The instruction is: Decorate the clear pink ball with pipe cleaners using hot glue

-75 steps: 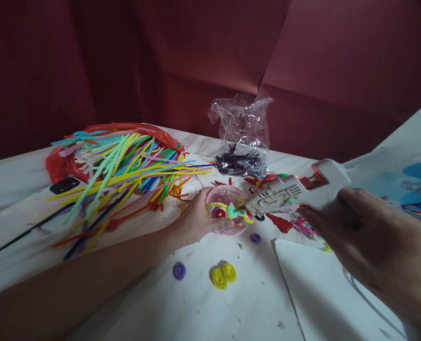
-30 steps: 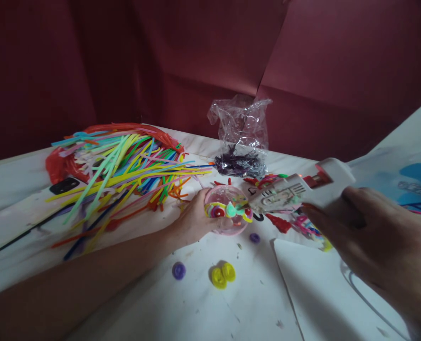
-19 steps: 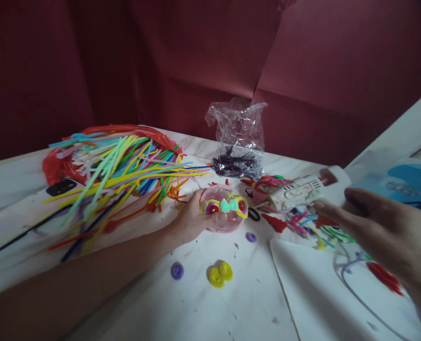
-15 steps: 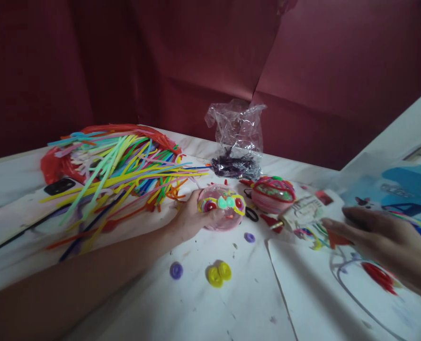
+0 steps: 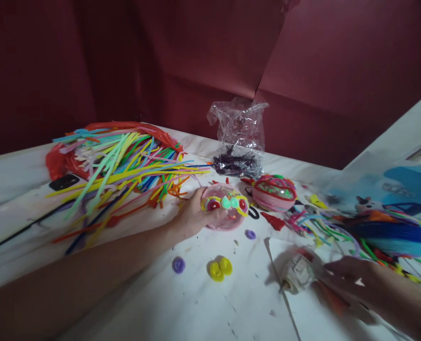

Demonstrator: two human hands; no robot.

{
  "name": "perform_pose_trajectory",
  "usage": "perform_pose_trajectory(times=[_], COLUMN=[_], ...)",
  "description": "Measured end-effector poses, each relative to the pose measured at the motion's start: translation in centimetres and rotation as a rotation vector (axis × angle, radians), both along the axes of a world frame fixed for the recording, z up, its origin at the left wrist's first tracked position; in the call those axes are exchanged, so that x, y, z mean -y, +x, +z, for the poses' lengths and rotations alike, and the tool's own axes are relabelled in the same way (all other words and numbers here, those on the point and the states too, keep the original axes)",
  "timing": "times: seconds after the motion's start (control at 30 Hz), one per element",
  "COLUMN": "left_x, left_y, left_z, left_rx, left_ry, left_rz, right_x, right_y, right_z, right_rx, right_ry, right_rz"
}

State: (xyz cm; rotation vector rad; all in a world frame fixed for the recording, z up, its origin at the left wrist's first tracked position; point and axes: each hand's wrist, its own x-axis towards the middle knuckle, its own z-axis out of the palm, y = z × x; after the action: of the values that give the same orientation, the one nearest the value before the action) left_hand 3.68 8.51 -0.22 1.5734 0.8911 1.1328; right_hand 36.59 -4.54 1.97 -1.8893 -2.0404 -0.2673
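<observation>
White tabletop, smooth with faint grey veining, small dark specks toward the bottom of the frame. Back wall is a dark red sheet, creased top to bottom on the right, dim light, soft sheen. Upper left of the tabletop: loose fan of pipe cleaners, fuzzy, thin, many colours, spilling from a crinkled red bag; their ends overlap a phone, pale back, black camera block. Past centre: glossy wrinkled clear bag standing up, dark strands in its base. Centre of frame: ball, clear top on a pink base, yellow loops, two red round eyes, two mint-green discs between. Left hand is wrapped round its left side, thumb across the front. Lower right: right hand grips a glue gun, off-white body, metal nozzle pointing lower left, both blurred; nozzle well apart from the ball. White sheet below, flat, straight left edge. Bottom centre: two yellow coils, touching, tightly wound; purple coils on either side. Right of centre: second ball, pink wound base, red-rimmed clear window. Far right: blue ball, ribbed by its windings.
</observation>
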Motion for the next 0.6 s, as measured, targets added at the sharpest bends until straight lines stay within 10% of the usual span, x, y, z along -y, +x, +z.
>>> perform_pose_trajectory(times=[0.3, 0.6], left_x=[0.2, 0.2], left_y=[-0.1, 0.1], left_z=[-0.3, -0.8], left_rx=[-0.010, 0.010], left_ry=[0.038, 0.065], left_rz=[0.011, 0.016], right_x=[-1.9, -3.6], right_y=[-16.5, -17.8], right_z=[4.7, 2.3], right_rx=[0.211, 0.211], right_ry=[-0.481, -0.600], right_rz=[0.313, 0.317])
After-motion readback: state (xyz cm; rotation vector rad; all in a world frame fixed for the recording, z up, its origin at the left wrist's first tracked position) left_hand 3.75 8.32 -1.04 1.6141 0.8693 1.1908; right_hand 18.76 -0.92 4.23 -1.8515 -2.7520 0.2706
